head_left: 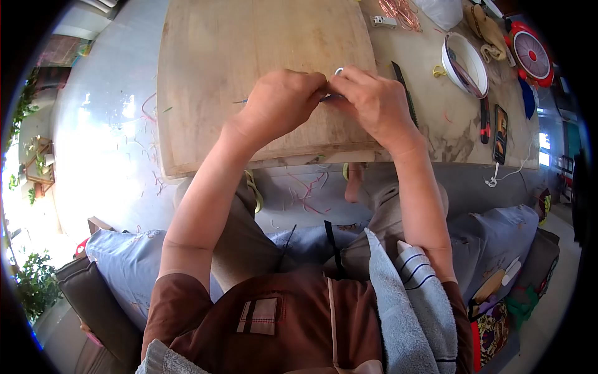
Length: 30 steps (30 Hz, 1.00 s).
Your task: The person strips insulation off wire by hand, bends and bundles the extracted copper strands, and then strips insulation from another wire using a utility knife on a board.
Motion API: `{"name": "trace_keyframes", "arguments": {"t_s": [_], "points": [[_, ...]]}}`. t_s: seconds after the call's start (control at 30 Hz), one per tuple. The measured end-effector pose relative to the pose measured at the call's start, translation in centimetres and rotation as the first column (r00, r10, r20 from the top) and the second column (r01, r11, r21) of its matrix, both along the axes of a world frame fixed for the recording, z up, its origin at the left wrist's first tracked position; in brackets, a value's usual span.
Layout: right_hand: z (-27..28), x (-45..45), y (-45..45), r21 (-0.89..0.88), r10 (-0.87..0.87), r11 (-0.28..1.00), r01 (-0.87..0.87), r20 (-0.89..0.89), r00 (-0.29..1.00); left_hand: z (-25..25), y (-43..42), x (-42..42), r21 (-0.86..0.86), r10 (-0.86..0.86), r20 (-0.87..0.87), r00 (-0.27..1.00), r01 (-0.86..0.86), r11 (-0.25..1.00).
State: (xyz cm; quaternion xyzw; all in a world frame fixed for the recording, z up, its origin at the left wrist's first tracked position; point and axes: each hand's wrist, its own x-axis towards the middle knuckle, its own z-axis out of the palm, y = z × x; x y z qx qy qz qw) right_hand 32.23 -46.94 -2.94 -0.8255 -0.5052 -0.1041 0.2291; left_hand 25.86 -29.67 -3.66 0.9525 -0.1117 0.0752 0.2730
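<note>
My left hand (pixel 283 100) and my right hand (pixel 374 103) meet above the wooden board (pixel 218 43), fingers pinched. Between them runs a thin blue wire (pixel 332 97), and both hands grip it. One end of the wire pokes out to the left, behind my left wrist. By my right index finger a small whitish round piece (pixel 339 71) shows; I cannot make out what it is. The fingertips partly hide one another. A long dark blade-like tool (pixel 405 93) lies just right of my right hand.
On the table's right stand a white bowl (pixel 465 65), a bundle of copper wire (pixel 402 14), a white socket block (pixel 383 22), a red-and-black cutter (pixel 485 121) and a phone (pixel 500 134) with a white cable. Wire scraps (pixel 305 193) litter the floor below the board's front edge.
</note>
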Motion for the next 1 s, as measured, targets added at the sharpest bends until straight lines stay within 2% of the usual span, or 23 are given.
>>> {"name": "trace_keyframes", "arguments": {"t_s": [0.1,0.2,0.3,0.33,0.4,0.43,0.53,0.63,0.73,0.83,0.93,1.0], "points": [[-0.5,0.2,-0.1,0.0,-0.04,0.999,0.04,-0.042,0.998,-0.1,0.0,0.0,-0.04,0.008,0.001,1.0,-0.008,0.999],[-0.9,0.8,-0.6,0.085,-0.058,0.994,0.068,-0.119,0.991,0.3,-0.2,0.0,-0.105,0.035,-0.017,0.999,-0.036,0.994],[-0.1,1.2,-1.0,0.115,-0.25,0.949,0.294,-0.295,0.922,1.4,-0.1,-0.3,-0.181,0.082,-0.005,0.997,-0.082,0.98],[0.4,1.4,-1.1,0.166,-0.224,0.92,0.355,-0.519,0.825,1.8,0.0,-0.5,-0.21,0.101,0.004,0.995,-0.098,0.973],[1.1,2.1,-1.5,0.212,-0.084,0.84,0.5,-0.859,0.505,2.6,0.4,-0.8,-0.226,0.125,0.049,0.991,-0.111,0.968],[0.5,2.7,-2.1,0.28,0.056,0.845,0.455,-0.893,0.446,2.8,0.7,-0.9,-0.234,0.136,0.072,0.988,-0.116,0.965],[0.7,2.4,-1.7,0.325,0.194,0.799,0.507,-0.936,0.295,2.3,1.4,-0.8,-0.314,0.123,0.023,0.992,-0.11,0.943],[0.5,2.6,-1.5,0.351,0.278,0.77,0.533,-0.936,0.215,1.9,1.2,-0.7,-0.45,0.083,-0.194,0.977,-0.164,0.878],[0.6,2.3,-1.2,0.364,0.302,0.777,0.513,-0.931,0.204,2.8,0.7,-0.7,-0.506,0.003,-0.266,0.964,-0.142,0.851],[0.2,1.9,-0.9,0.36,0.328,0.801,0.479,-0.932,0.151,2.1,0.0,-0.5,-0.495,-0.108,-0.158,0.981,0.016,0.869],[-0.1,1.9,-0.7,0.491,0.292,0.714,0.499,-0.857,0.425,1.8,0.7,-0.3,-0.477,-0.067,-0.198,0.978,-0.037,0.878],[0.9,1.5,-0.7,0.527,0.095,0.786,0.322,-0.619,0.78,1.9,1.7,-0.2,-0.554,-0.065,-0.224,0.973,-0.072,0.83]]}}
